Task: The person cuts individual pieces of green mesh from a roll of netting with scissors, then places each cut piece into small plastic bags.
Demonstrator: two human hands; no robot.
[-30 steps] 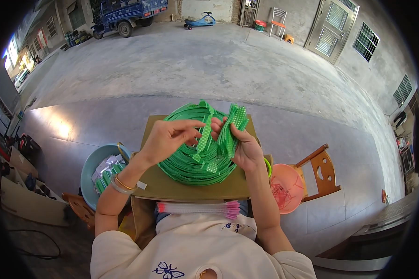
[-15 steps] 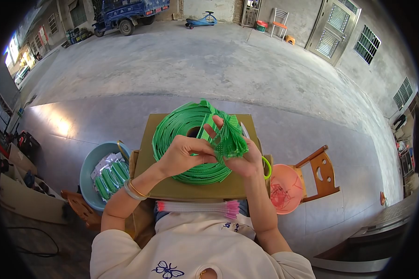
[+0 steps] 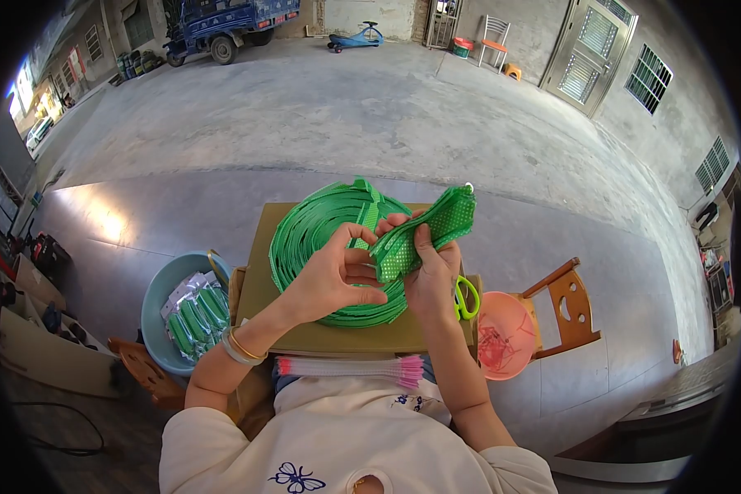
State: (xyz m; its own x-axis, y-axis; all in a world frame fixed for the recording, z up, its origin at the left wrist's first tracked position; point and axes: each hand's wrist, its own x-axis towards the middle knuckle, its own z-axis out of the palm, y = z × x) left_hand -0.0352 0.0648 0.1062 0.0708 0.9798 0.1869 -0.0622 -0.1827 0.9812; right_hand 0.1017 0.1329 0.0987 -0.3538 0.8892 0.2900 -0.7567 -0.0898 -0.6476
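Note:
My right hand (image 3: pixel 433 276) grips a folded bundle of green polka-dot ribbon (image 3: pixel 453 216), with the thumb pressed on top. The bundle tilts up to the right, and a small white bit shows at its upper tip. My left hand (image 3: pixel 331 276) is at the bundle's lower left end, fingers curved and apart, with nothing visible between them. Beneath both hands lies a large coil of green ribbon (image 3: pixel 292 239) on a brownish-olive board (image 3: pixel 263 329). Beside my right wrist are scissors with yellow-green handles (image 3: pixel 467 298); their blades are hidden.
A bundle of clear, pink-tipped strips (image 3: pixel 346 368) lies across my lap. On the left stands a blue basin (image 3: pixel 154 309) of packaged green pieces (image 3: pixel 199 321). A pink bowl (image 3: pixel 519 317) with red scraps sits on the right, by a wooden chair (image 3: pixel 576 309).
The green bundle has turned from hanging loosely over my right hand to lying flat and tilted in its grip. My left hand has opened from a pinch. More of the scissors' handles shows.

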